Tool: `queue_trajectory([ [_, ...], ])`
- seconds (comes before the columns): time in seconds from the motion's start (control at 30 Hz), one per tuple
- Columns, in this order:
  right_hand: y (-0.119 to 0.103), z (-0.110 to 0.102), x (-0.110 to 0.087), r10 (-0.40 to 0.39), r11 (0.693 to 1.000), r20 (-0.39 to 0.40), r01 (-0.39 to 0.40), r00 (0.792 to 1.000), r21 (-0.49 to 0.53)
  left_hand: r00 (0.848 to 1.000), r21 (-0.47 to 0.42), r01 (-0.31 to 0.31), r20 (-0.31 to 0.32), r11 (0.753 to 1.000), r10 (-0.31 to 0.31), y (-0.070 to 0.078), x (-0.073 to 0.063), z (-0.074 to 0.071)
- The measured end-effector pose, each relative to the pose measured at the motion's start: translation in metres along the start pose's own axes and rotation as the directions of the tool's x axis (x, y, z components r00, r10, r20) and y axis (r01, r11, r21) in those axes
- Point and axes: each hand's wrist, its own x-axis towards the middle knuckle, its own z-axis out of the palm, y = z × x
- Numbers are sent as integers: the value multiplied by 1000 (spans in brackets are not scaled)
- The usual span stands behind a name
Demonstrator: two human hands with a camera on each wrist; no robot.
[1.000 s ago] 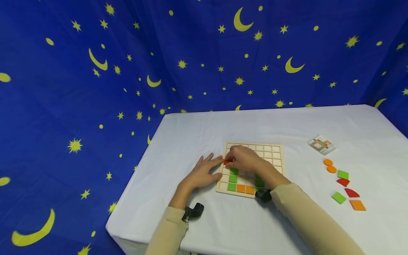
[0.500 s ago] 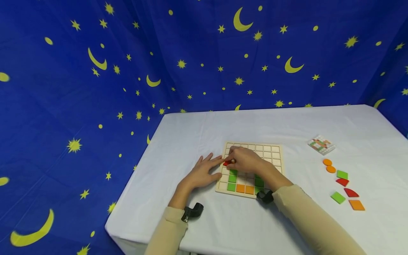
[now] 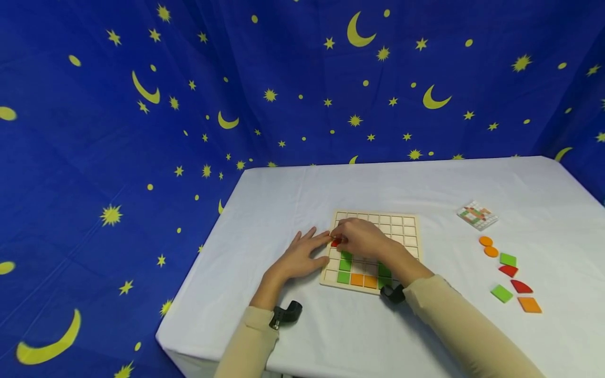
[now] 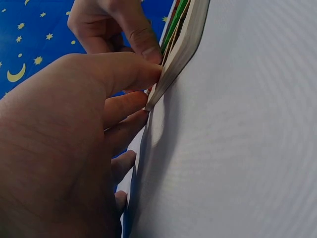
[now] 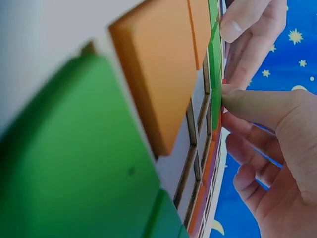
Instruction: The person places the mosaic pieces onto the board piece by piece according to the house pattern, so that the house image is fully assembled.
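A wooden grid board (image 3: 409, 229) lies on the white table, with green tiles (image 3: 344, 277) and orange tiles (image 3: 364, 281) in its near cells. At the board's left side, my right hand (image 3: 363, 239) has its thumb and fingertips at a red piece (image 3: 335, 243), pinching it against the grid; the piece is partly covered. My left hand (image 3: 299, 258) rests with spread, straight fingers, its thumb and index fingertips touching the board's left edge. In the right wrist view, a purple strip (image 5: 212, 166) shows among the farther pieces. My right hand hides the middle cells in the head view.
Loose pieces lie right of the board: orange discs (image 3: 491, 252), green squares (image 3: 502, 293), red quarter-circles (image 3: 522, 286) and an orange square (image 3: 529, 304). Behind them lies a pattern card (image 3: 477, 214). A blue star-patterned cloth (image 3: 302, 79) hangs behind the table.
My right fingertips have shifted slightly over the red piece, and more of its red surface shows than a second ago. My left hand has stayed at the board's edge.
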Motion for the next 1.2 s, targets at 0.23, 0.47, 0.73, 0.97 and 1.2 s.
queue_trajectory([
  [0.23,2,-1,-1,9,1000,-19,-9,1000,5,1000,2,0,-1,1000,0,1,1,-1],
  [0.47,9,-5,-9,3,1000,-19,-3,1000,11,1000,14,2,0,1000,-2,-1,2,1],
  [0.73,32,-26,-29,45,997,-33,-43,998,59,1000,0,17,-2,1000,-17,1,2,2],
  [0.97,48,-48,-59,97,994,-55,-94,994,55,1000,-8,16,-4,1000,-16,1,2,2],
  [1.2,71,-62,-96,117,993,-111,-115,987,27,1000,-17,16,-3,1000,-16,2,1,1],
])
